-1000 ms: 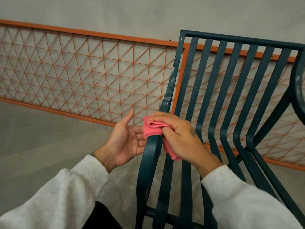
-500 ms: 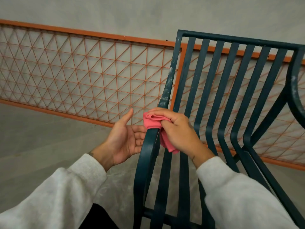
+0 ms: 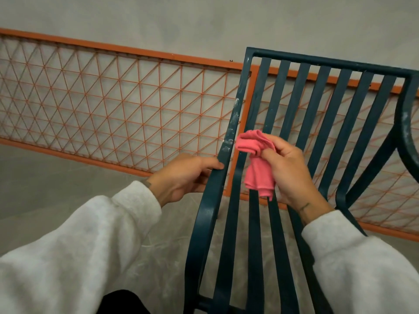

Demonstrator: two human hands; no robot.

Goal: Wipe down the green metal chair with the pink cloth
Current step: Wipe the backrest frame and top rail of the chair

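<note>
The dark green metal chair [image 3: 292, 105] fills the right half of the view, its slatted surface running away from me. White dusty smears mark its left frame bar. My left hand [image 3: 183, 177] grips that left bar from the outside, thumb on top. My right hand [image 3: 288, 175] holds the bunched pink cloth [image 3: 257, 164] above the slats, just right of the left bar. The cloth hangs down from my fingers, and whether it touches the slats I cannot tell.
An orange metal lattice fence [image 3: 113, 103] runs along the grey wall [image 3: 158, 19] behind the chair. Grey floor [image 3: 56, 184] lies to the left and under the chair. A curved chair armrest [image 3: 405, 132] stands at the far right.
My right hand lifted the pink cloth off the left bar and moved it right over the slats. My left hand turned over and took hold of the left bar.
</note>
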